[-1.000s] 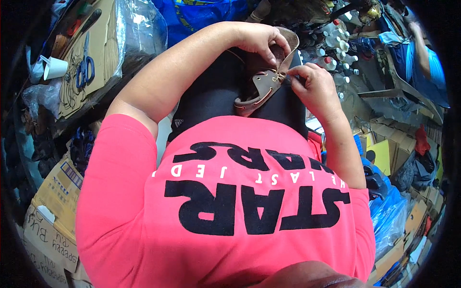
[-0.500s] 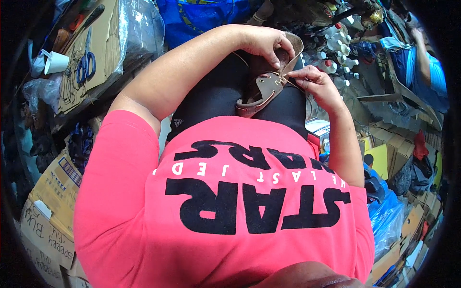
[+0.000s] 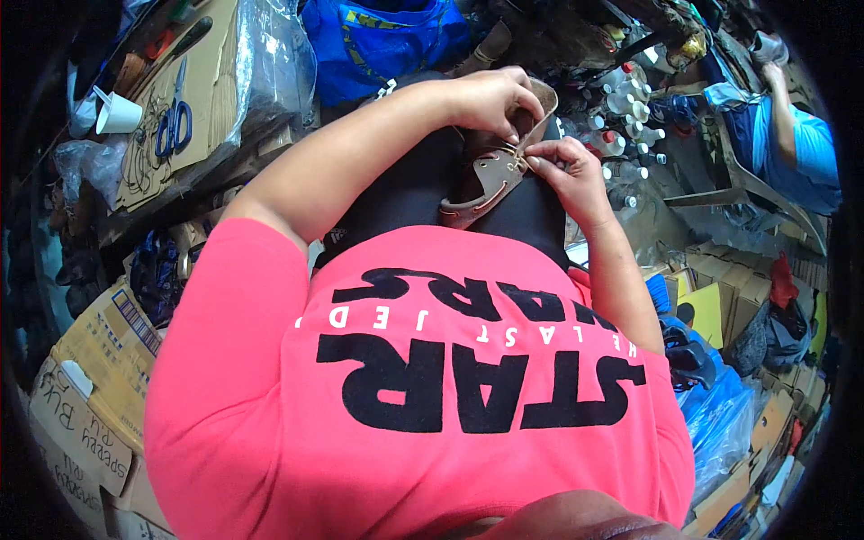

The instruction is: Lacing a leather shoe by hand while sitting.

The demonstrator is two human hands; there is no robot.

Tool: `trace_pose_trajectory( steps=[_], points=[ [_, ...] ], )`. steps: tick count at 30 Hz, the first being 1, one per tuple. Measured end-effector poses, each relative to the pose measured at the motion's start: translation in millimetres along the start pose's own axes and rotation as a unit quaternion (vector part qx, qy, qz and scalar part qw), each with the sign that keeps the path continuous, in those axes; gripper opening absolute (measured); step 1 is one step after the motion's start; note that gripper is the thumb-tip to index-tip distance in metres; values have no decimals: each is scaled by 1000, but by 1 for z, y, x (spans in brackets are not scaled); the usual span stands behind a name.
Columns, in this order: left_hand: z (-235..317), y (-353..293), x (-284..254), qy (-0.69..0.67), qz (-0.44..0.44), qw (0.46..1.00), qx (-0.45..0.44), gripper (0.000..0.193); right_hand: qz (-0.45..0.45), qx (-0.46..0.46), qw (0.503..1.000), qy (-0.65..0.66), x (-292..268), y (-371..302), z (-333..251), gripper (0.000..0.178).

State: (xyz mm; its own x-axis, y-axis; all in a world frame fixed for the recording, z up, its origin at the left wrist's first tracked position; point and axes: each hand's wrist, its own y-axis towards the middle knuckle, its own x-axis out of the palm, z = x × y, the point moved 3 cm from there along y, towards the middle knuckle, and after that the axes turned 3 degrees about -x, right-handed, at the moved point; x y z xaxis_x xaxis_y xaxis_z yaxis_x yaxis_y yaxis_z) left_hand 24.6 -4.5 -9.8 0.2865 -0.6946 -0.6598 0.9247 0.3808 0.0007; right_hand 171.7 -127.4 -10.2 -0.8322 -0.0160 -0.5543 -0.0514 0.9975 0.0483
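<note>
A brown leather lace-up shoe [image 3: 486, 191] rests on my lap, tilted across my dark-clad thighs. Its pale shoelace [image 3: 519, 164] runs through eyelets and along the side. My left hand [image 3: 498, 101] is curled over the far part of the shoe, thumb and fingers closed on the lace near the tongue. From the right, my right hand [image 3: 572, 176] pinches the lace between thumb and forefinger, beside the eyelets. The two hands are close together, and the fingers partly hide the lace crossing.
At the left, scissors [image 3: 174, 126] and a white cup [image 3: 118, 114] lie on stacked cardboard. A blue bag [image 3: 387, 40] is ahead. Several bottles [image 3: 623, 108] stand at right, with a blue-sleeved person [image 3: 805, 148] beyond. Cardboard boxes [image 3: 99, 369] sit at lower left.
My left thumb has moved down onto the lace near the eyelets. My right hand has shifted slightly left, still pinching the lace. The view has moved a little.
</note>
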Motion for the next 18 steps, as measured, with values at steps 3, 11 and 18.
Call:
trace_pose_trajectory(
  steps=[3,11,18],
  points=[
    [17,-42,-18,131,110,982,-81,85,-12,-55,994,-97,-8,-2,-13,16],
    [-33,-93,-70,171,280,938,-109,12,-15,-95,973,-211,-5,-17,-22,24],
    [-37,-115,-75,279,305,906,-92,35,22,-120,936,-331,8,-33,-38,33]
  ],
)
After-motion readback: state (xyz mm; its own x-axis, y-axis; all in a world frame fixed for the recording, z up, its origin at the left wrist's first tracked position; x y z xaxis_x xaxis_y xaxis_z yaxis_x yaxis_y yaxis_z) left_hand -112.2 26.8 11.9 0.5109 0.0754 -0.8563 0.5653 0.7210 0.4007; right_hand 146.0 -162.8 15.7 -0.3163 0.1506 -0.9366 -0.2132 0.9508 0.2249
